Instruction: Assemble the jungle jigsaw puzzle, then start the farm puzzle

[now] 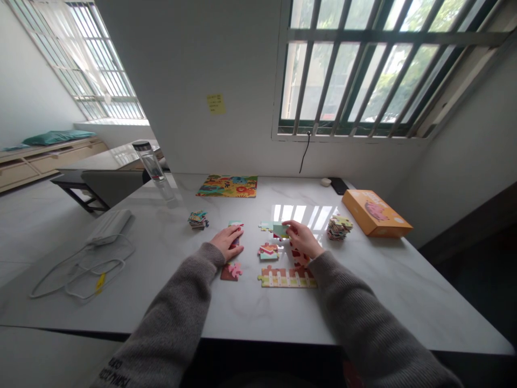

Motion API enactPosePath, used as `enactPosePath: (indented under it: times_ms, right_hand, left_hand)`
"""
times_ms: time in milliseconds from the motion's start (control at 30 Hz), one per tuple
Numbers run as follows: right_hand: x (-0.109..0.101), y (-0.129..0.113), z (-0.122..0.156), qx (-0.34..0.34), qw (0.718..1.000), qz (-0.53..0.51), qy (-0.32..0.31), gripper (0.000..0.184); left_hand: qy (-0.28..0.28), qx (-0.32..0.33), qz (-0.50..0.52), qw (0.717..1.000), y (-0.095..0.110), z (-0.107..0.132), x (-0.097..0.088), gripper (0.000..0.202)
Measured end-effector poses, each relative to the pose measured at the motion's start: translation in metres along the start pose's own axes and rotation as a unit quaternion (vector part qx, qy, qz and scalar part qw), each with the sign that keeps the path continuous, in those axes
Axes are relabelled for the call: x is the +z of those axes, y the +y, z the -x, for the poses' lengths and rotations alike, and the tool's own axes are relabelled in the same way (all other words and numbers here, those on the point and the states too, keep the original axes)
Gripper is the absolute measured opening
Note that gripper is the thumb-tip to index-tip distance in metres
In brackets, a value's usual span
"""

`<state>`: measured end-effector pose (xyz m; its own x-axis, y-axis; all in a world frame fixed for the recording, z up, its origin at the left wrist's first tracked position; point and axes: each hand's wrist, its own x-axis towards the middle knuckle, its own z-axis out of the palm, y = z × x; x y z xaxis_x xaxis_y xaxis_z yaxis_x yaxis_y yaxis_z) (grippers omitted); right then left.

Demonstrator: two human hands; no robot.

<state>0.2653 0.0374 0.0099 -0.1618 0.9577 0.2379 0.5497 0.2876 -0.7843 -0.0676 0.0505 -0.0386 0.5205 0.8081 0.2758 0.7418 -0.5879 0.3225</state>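
Right hand pinches a pale green piece on the marble

Here's the marble worktop (250, 315), orange box (376, 213) near the right edge, colourful puzzle picture (227, 186) at the far edge! Right hand (301, 238), fingers gripping a pale green puzzle piece (280, 230); left hand (228, 241) lies over a red-edged piece (236, 230), mostly hidden, grip impossible to call

1. Jigsaw pieces (286, 276) lie mid-table on a marble table (363, 307)
2. An assembled jigsaw (227, 186) lies behind them
3. A stack of pieces (339, 228) sits right, a smaller stack (198, 220) left
4. A puzzle box (375, 213) lies beyond the right stack
5. A glass bottle (151, 164) stands back left
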Motion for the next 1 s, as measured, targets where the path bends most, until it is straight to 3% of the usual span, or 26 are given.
enactPosePath:
  times_ms: [200, 300, 367, 433, 533, 633, 800, 1000]
  right_hand:
    - [-0.002, -0.008, 0.001, -0.007, 0.999, -0.037, 0.004, 0.031]
    - [0.002, -0.017, 0.003, -0.015, 0.998, -0.057, 0.0, 0.03]
    - [0.008, -0.024, 0.006, -0.032, 0.997, -0.063, -0.005, 0.027]
    - [0.015, -0.031, 0.009, -0.052, 0.997, -0.064, -0.012, 0.023]
    - [0.026, -0.04, 0.015, -0.068, 0.995, -0.073, -0.032, 0.02]
    - [0.032, -0.046, 0.019, -0.049, 0.991, -0.108, -0.063, 0.02]
    - [0.035, -0.045, 0.019, -0.009, 0.981, -0.169, -0.091, 0.021]
    - [0.033, -0.042, 0.016, -0.017, 0.987, -0.138, -0.08, 0.023]
  left_hand:
    - [0.061, -0.009, 0.009, 0.998, 0.012, -0.004, -0.007, 0.046]
    - [0.104, 0.006, 0.012, 0.994, 0.036, -0.009, -0.016, 0.038]
    - [0.127, 0.04, 0.019, 0.991, 0.056, -0.012, -0.021, 0.044]
    - [0.137, 0.082, 0.025, 0.987, 0.074, -0.014, -0.023, 0.055]
    - [0.135, 0.102, 0.027, 0.985, 0.09, -0.016, -0.023, 0.052]
    - [0.11, 0.096, 0.017, 0.989, 0.091, -0.016, -0.022, 0.042]
    - [0.081, 0.119, -0.009, 0.99, 0.085, -0.016, -0.021, 0.049]
    - [0.053, 0.108, -0.026, 0.992, 0.08, -0.02, -0.026, 0.044]
